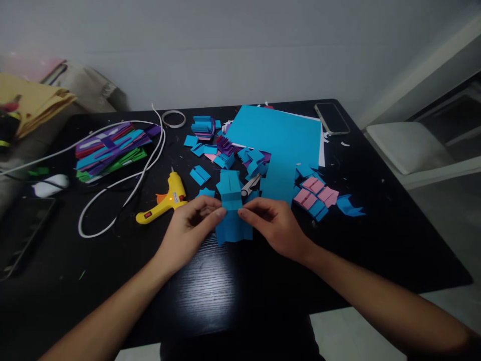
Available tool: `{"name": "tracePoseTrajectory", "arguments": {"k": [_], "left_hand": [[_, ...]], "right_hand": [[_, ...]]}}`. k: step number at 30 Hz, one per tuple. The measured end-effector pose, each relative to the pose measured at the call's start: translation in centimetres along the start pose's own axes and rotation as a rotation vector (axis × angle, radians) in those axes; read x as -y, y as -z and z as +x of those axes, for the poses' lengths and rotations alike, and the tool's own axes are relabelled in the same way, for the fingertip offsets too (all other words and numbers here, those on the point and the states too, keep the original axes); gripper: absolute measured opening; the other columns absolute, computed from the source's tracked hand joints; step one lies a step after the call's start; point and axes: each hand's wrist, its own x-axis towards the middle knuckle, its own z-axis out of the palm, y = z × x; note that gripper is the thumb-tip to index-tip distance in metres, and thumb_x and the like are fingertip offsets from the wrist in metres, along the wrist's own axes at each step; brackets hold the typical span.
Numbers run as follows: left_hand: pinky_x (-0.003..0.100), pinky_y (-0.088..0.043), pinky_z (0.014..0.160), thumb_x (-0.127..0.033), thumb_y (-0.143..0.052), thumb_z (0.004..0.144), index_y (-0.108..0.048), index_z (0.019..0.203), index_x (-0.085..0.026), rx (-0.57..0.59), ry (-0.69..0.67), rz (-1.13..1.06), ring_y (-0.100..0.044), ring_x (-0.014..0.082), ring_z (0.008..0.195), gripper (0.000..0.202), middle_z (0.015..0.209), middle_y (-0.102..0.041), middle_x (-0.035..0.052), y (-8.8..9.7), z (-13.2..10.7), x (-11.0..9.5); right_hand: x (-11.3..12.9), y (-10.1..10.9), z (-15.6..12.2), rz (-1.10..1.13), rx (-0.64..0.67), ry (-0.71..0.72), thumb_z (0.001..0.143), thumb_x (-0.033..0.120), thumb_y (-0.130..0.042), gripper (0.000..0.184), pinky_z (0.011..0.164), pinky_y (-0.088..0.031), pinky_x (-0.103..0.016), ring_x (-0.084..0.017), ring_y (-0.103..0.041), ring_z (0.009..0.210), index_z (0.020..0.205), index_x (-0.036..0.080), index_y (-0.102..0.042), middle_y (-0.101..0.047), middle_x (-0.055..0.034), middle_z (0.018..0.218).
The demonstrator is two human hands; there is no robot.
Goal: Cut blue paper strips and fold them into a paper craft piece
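Note:
A folded blue paper piece [232,210] lies on the black table [210,296] in front of me. My left hand [191,228] pinches its left edge with thumb and forefinger. On the other side my right hand [276,223] pinches its right edge the same way. Just behind the piece lie scissors [251,184], partly hidden among blue scraps. A large blue paper sheet [276,138] is spread further back.
A yellow glue gun [165,203] with a white cord [124,193] lies to the left. Stacked coloured folded papers [110,150] sit at far left, pink and blue folded pieces [317,195] at right. A tape ring [174,119] and a phone [332,118] lie near the back edge.

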Motion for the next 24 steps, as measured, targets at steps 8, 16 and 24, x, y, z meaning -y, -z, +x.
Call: {"name": "tracePoseTrajectory", "arguments": {"k": [8, 16, 24], "left_hand": [[0.021, -0.038, 0.051, -0.035, -0.073, 0.087, -0.064, 0.075, -0.018, -0.028, -0.004, 0.007, -0.045, 0.0091, 0.054, 0.023, 0.06, -0.052, -0.0053, -0.4, -0.1, 0.5], [0.022, -0.037, 0.051, -0.036, -0.072, 0.086, -0.053, 0.064, -0.019, 0.032, -0.005, 0.021, -0.044, 0.0093, 0.054, 0.034, 0.058, -0.048, -0.0055, -0.6, -0.2, 0.6], [0.024, -0.043, 0.051, -0.039, -0.077, 0.082, -0.063, 0.07, -0.018, -0.065, 0.021, 0.045, -0.052, 0.0129, 0.056, 0.027, 0.061, -0.058, -0.002, 0.2, 0.0, 1.1]], "right_hand": [[-0.3, 0.0, 0.0, 0.002, 0.025, -0.045, 0.087, 0.043, -0.079, 0.023, 0.074, -0.058, -0.031, -0.018, -0.071, 0.078, 0.086, 0.02, -0.078, -0.078, -0.0033, 0.084], [-0.3, -0.2, -0.1, -0.025, 0.071, -0.041, 0.089, 0.031, -0.074, 0.014, 0.07, -0.055, -0.027, -0.016, -0.069, 0.075, 0.085, 0.018, -0.077, -0.076, -0.0023, 0.081], [-0.2, 0.2, 0.1, 0.023, 0.056, -0.084, 0.084, 0.024, -0.072, 0.009, 0.063, -0.05, -0.026, -0.014, -0.063, 0.066, 0.077, 0.018, -0.071, -0.068, 0.0001, 0.071]]}}
